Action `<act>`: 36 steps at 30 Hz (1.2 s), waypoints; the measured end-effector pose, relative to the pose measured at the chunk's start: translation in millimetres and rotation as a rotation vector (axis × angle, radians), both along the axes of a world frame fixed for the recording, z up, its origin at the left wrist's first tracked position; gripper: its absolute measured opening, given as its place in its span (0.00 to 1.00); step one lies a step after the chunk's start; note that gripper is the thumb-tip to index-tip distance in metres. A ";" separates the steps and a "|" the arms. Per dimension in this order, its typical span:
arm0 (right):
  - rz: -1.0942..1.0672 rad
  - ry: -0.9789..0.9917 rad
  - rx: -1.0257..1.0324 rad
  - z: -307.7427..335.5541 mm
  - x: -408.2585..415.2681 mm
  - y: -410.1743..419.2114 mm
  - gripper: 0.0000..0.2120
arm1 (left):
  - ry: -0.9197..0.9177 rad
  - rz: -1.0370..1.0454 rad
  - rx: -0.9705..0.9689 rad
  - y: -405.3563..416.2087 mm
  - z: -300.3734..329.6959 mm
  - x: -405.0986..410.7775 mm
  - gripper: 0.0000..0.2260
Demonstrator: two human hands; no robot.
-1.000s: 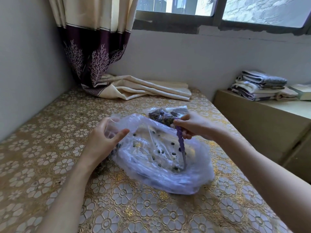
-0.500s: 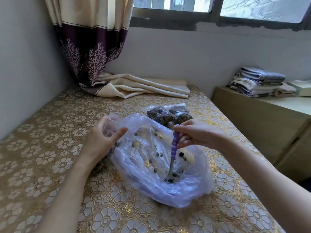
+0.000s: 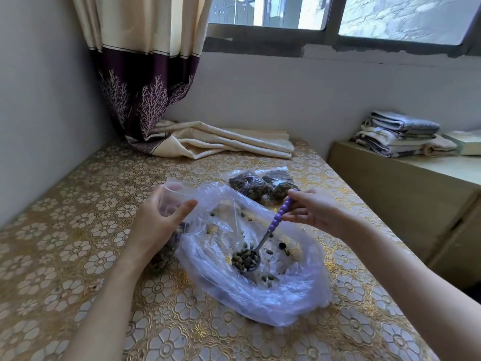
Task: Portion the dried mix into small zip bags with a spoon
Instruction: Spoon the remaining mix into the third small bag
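Observation:
A large clear plastic bag (image 3: pixel 263 295) lies open on the table, with dried mix scattered inside. My right hand (image 3: pixel 315 212) pinches the purple beaded handle of a spoon (image 3: pixel 263 239); its metal bowl, heaped with dark dried mix (image 3: pixel 244 257), hangs inside the big bag. My left hand (image 3: pixel 158 225) grips a small clear zip bag (image 3: pixel 169 201) upright at the big bag's left edge, its mouth held open; some mix shows in its lower part behind my palm.
Two filled small bags (image 3: pixel 263 185) lie behind the big bag. The table wears a gold floral cloth (image 3: pixel 78 243). A curtain (image 3: pixel 156 100) drapes onto the far edge. Folded towels (image 3: pixel 398 134) sit on a low cabinet (image 3: pixel 406 201) at right.
The spoon was upright with its bowl dug into the big bag's bottom. Now it is tilted and lifted, loaded with mix. My left hand still holds the small bag.

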State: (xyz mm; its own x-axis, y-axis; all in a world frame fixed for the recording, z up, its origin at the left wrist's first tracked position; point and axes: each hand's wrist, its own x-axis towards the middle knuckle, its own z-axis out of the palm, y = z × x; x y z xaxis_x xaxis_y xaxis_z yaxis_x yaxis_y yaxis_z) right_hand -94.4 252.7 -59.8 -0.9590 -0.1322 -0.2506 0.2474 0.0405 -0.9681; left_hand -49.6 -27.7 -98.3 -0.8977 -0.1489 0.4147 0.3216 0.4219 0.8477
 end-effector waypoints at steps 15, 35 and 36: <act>-0.218 0.254 -0.195 45.8 -25.3 -6.5 0.16 | -0.021 -0.133 -0.094 9.9 6.5 5.3 0.39; 0.190 0.727 -0.157 75.1 8.0 -82.9 0.08 | -0.032 -0.127 0.059 6.8 7.0 5.8 0.42; 0.199 0.732 -0.160 75.2 9.6 -82.7 0.07 | -0.029 -0.125 0.065 6.6 6.8 5.9 0.41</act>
